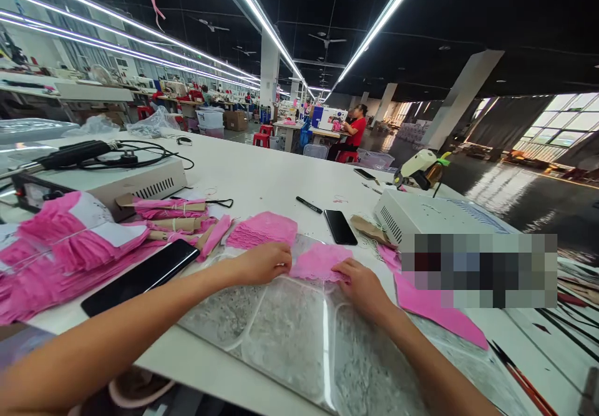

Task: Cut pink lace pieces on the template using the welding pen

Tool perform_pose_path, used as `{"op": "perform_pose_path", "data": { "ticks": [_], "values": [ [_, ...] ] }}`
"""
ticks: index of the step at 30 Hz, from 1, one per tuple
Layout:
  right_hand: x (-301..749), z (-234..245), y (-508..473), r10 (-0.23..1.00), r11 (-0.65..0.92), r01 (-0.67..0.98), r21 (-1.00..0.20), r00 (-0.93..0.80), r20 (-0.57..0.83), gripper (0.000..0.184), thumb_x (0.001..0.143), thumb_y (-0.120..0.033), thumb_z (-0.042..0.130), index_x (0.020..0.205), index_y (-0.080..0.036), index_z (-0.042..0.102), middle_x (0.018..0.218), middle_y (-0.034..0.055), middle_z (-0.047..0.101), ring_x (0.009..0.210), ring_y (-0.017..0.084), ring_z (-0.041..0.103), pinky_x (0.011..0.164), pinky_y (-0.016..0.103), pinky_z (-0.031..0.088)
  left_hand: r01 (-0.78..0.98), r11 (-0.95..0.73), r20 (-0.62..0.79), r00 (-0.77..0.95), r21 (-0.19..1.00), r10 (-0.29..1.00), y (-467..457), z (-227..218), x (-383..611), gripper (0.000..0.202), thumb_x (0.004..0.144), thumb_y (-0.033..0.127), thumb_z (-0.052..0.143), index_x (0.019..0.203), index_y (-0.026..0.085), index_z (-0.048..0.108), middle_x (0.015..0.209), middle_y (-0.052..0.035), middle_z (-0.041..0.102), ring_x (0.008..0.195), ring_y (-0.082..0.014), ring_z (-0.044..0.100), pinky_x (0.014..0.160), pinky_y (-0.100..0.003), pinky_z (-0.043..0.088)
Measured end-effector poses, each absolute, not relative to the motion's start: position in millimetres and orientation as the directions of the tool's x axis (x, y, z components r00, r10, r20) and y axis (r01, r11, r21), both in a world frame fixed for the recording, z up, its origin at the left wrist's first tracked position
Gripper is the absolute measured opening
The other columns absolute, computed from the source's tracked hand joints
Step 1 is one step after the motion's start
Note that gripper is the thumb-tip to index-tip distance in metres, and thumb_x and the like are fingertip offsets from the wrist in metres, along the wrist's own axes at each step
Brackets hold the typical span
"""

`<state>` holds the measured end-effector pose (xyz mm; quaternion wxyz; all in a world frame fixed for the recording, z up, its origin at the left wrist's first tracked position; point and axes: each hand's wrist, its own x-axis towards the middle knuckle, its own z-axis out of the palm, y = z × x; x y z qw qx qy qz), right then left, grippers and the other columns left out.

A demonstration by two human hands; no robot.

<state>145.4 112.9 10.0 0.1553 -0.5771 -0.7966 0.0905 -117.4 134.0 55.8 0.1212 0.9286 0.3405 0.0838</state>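
A small pink fabric piece (321, 261) lies on the grey marbled board (285, 335) between my hands. At its left edge my left hand (266, 262) is closed, fingers bent together and pinching the cloth. My right hand (358, 282) pinches the right edge between thumb and fingers. Just beyond my left hand sits a layered stack of pink fabric pieces (262, 229). A larger pink cloth (440, 313) lies to the right of my right forearm, partly under the box there.
Tied pink bundles (70, 247) and a dark tablet-like slab (143, 277) lie left. Behind are a phone (340, 227), a black pen (309, 204) and a grey vented box (154, 182) with a black-handled tool. Another box (412, 213) stands right. A person in red (356, 130) sits beyond.
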Motion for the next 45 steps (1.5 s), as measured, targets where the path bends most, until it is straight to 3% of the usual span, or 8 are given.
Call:
{"op": "perform_pose_path", "data": {
  "ticks": [6,10,13,18,22,32,45],
  "values": [
    [112,6,66,0.834,0.525,0.792,-0.312,-0.552,0.003,0.041,0.071,-0.003,0.048,0.099,-0.023,0.07,0.101,0.0071,0.069,0.094,0.02,0.062,0.08,0.029,0.046,0.616,-0.708,-0.032,0.762,0.346,0.647,86,49,-171,0.018,0.082,0.007,0.058,0.074,0.02,0.068,0.093,-0.0002,0.063,0.077,-0.0122,0.06,0.071,-0.02,0.043],
    [109,23,67,0.759,0.554,0.71,-0.435,-0.646,-0.087,0.033,0.075,-0.012,0.052,0.098,-0.025,0.07,0.095,0.0045,0.069,0.084,0.018,0.063,0.073,0.029,0.047,0.647,-0.692,-0.067,0.744,0.32,0.664,78,55,-174,0.016,0.078,0.006,0.063,0.072,0.02,0.069,0.09,0.0003,0.065,0.074,-0.0124,0.06,0.066,-0.02,0.043],
    [115,26,94,0.856,0.443,0.696,-0.565,-0.515,0.037,0.024,0.081,-0.025,0.051,0.095,-0.024,0.07,0.085,0.0036,0.069,0.072,0.016,0.062,0.068,0.03,0.048,0.694,-0.668,-0.04,0.701,0.269,0.713,94,57,-153,0.016,0.084,0.009,0.059,0.082,0.02,0.07,0.091,-0.002,0.066,0.079,-0.0152,0.062,0.071,-0.023,0.045],
    [120,4,138,0.932,0.353,0.744,-0.567,-0.332,0.145,0.023,0.077,-0.027,0.052,0.092,-0.019,0.068,0.083,0.0059,0.069,0.073,0.018,0.062,0.072,0.034,0.05,0.737,-0.647,-0.021,0.663,0.195,0.749,140,43,-96,0.013,0.093,0.02,0.057,0.101,0.015,0.066,0.105,-0.0071,0.065,0.097,-0.02,0.062,0.085,-0.035,0.052],
    [121,-9,143,0.931,0.357,0.735,-0.576,-0.329,0.157,0.019,0.074,-0.025,0.053,0.085,-0.02,0.068,0.081,0.0045,0.069,0.073,0.018,0.062,0.072,0.033,0.05,0.753,-0.638,-0.082,0.654,0.159,0.752,164,27,-68,0.031,0.095,0.034,0.058,0.119,0.015,0.057,0.118,-0.0091,0.06,0.101,-0.0204,0.062,0.086,-0.041,0.054],
    [127,-10,145,0.931,0.345,0.697,-0.629,-0.338,0.136,0.023,0.077,-0.027,0.05,0.086,-0.02,0.07,0.083,0.0041,0.071,0.073,0.017,0.063,0.07,0.03,0.049,0.759,-0.643,-0.135,0.651,0.101,0.747,172,28,-67,0.03,0.095,0.034,0.057,0.12,0.016,0.057,0.12,-0.0094,0.059,0.102,-0.0207,0.061,0.087,-0.041,0.054],
    [107,0,141,0.936,0.351,0.749,-0.562,-0.272,0.222,0.021,0.079,-0.036,0.057,0.084,-0.022,0.071,0.08,0.0046,0.069,0.071,0.018,0.058,0.064,0.03,0.041,0.753,-0.651,-0.124,0.658,0.091,0.743,165,42,-69,0.03,0.095,0.033,0.057,0.119,0.015,0.058,0.118,-0.009,0.06,0.1,-0.0203,0.062,0.085,-0.04,0.054]
  ]
}}
